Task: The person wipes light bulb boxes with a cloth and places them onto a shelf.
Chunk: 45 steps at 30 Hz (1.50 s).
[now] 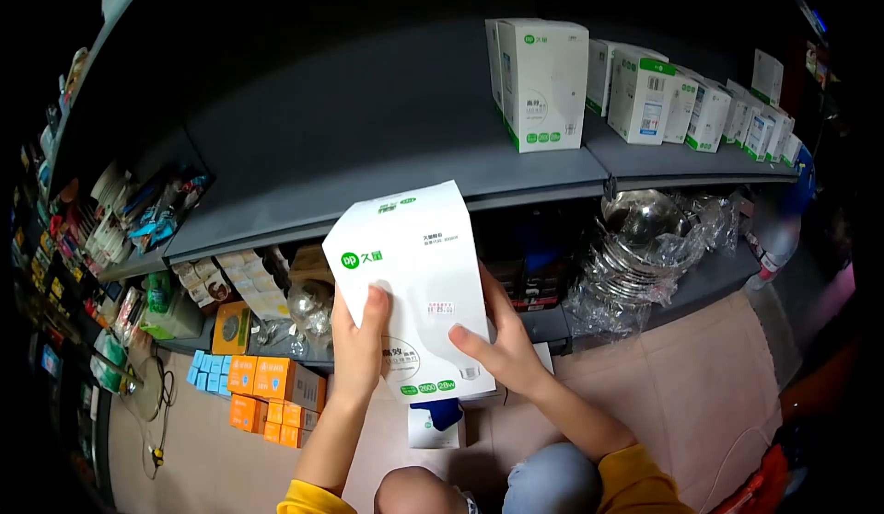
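Observation:
Between my two hands is a white light bulb box (419,284) with a green logo, held up and tilted in front of the grey shelf. My left hand (357,339) grips its left side, thumb on the front face. On the right edge, my right hand (502,344) holds it with the thumb pressed near a small price label. Below the light bulb box, a smaller white box (433,437) sits on the floor near my knees, with something dark blue on it that I cannot make out.
Several white and green boxes (545,86) stand on the right of the grey shelf (368,137). Underneath are stacked metal bowls (635,265) in plastic wrap. Orange boxes (272,381) and light blue boxes (210,371) are piled on the floor at left. A bottle (778,247) is at far right.

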Each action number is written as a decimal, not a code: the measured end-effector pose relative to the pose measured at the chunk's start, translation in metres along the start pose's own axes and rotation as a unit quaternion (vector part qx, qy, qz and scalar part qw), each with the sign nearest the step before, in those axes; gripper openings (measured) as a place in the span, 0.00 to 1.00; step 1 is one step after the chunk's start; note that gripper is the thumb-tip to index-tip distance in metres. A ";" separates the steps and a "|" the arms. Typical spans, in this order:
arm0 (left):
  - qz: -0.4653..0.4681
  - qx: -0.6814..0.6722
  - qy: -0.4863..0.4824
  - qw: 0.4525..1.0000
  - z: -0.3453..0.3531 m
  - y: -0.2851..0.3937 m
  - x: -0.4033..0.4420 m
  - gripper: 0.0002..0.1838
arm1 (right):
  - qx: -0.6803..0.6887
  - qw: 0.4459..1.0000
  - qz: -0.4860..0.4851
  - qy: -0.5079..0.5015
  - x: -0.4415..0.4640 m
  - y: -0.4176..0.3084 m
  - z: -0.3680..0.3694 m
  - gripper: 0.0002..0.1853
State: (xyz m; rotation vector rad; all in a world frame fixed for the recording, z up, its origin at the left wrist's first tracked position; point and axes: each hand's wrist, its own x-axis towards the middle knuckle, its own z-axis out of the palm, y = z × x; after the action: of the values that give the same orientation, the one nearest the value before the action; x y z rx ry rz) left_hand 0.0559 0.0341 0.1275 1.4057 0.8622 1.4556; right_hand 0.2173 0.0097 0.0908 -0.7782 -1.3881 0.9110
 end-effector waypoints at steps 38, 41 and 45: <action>0.104 0.007 -0.055 0.993 0.066 -0.012 0.223 0.33 | -0.144 0.989 -0.040 0.012 0.195 -0.003 -0.099 0.46; 0.127 -0.052 0.054 0.989 0.070 -0.006 0.214 0.31 | -0.200 0.978 -0.030 0.053 0.185 -0.013 -0.093 0.44; 0.086 -0.003 0.007 0.996 0.042 -0.011 0.179 0.30 | -0.207 0.976 -0.016 0.063 0.156 -0.029 -0.087 0.40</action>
State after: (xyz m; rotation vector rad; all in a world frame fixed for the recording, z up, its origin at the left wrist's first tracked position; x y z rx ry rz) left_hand 0.1099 0.2008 0.1852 1.4971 0.7604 1.5964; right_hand 0.3007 0.1398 0.1849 -1.1039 -1.4926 0.5390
